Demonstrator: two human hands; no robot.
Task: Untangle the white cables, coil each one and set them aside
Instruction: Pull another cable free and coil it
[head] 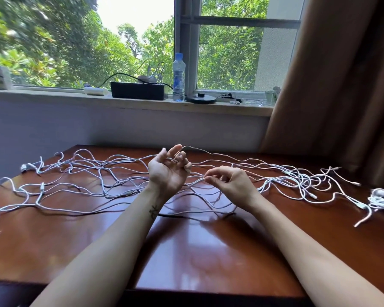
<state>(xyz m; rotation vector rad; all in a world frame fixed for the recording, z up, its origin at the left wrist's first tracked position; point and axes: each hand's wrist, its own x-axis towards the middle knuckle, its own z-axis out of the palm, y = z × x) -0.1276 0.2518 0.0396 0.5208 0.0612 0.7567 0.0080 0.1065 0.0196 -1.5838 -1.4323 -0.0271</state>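
Observation:
Several white cables (82, 173) lie tangled across the far half of a brown wooden table (197, 247). My left hand (167, 170) is raised palm up above the middle of the tangle, its curled fingers holding a cable that runs off to the right. My right hand (228, 181) is just to its right and lower, pinching a cable strand (197, 182) between thumb and fingertips. A denser knot of cables (302, 180) sits to the right. A small bundled white cable (382, 199) lies at the table's right edge.
Behind the table a windowsill holds a black box (139, 90), a water bottle (179, 77), a white tube (95, 91) and a round black object (201, 99). A brown curtain (333, 85) hangs at the right. The table's near half is bare wood.

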